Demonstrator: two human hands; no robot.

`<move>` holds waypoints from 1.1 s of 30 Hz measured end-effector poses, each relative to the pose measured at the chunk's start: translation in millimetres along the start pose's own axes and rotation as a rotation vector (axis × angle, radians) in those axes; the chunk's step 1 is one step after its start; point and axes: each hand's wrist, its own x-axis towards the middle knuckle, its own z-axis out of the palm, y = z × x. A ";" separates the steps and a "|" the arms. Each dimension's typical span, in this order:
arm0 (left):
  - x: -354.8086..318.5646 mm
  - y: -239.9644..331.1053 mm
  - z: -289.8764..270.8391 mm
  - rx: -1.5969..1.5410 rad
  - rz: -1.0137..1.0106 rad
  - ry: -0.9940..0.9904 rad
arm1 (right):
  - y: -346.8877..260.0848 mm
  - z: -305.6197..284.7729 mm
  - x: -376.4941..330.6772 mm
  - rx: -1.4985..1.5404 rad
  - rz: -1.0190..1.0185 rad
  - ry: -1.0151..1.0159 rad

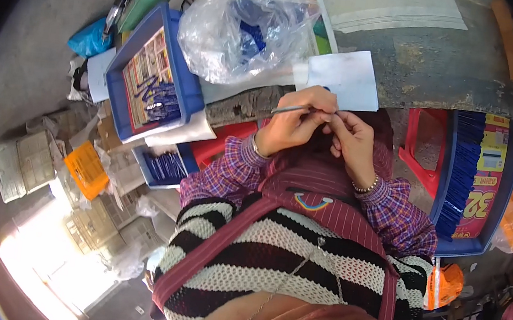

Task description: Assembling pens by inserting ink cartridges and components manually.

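Observation:
My two hands meet over my lap, at the near edge of the worktable. In my left hand [285, 127], closed, is a thin grey rod-like tool [292, 109] that points out to the left. My right hand [356, 147] pinches with thumb and forefinger against the left fingertips; what lies between them is too small to make out. Just beyond the hands is a stack of white paper [345, 81], with a small dark blue piece at its near side, by my left fingers.
A blue tray [198, 96] with slim blue pieces stands left, beside a clear plastic bag [207, 34] holding blue pieces. A lower blue tray [143, 158] sits nearer. At right, another blue tray [463, 248] holds a row of blue pieces, next to a red stool [418, 156].

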 end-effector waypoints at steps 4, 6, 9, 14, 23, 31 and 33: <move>19.7 21.5 -8.7 -0.089 -0.059 -0.073 | -2.5 -2.2 8.7 0.035 -0.036 -0.023; 34.3 48.6 -8.4 -0.184 0.274 0.006 | -3.0 -2.6 7.1 0.047 -0.065 -0.041; 20.0 15.9 -8.7 0.222 -0.048 -0.191 | 2.5 -0.6 6.0 0.058 -0.055 -0.049; 11.4 5.1 0.2 -0.008 -0.170 -0.128 | 3.3 -1.5 4.1 0.033 -0.035 -0.012; 8.4 4.7 -11.4 -0.335 -0.248 0.203 | -3.7 -0.9 6.2 0.047 -0.006 -0.038; 16.1 10.7 -20.3 -0.656 -0.447 0.342 | -5.5 0.3 6.5 0.053 0.019 -0.029; 17.7 7.4 -23.2 -0.885 -0.450 0.322 | -6.5 -0.1 6.8 0.041 0.026 -0.029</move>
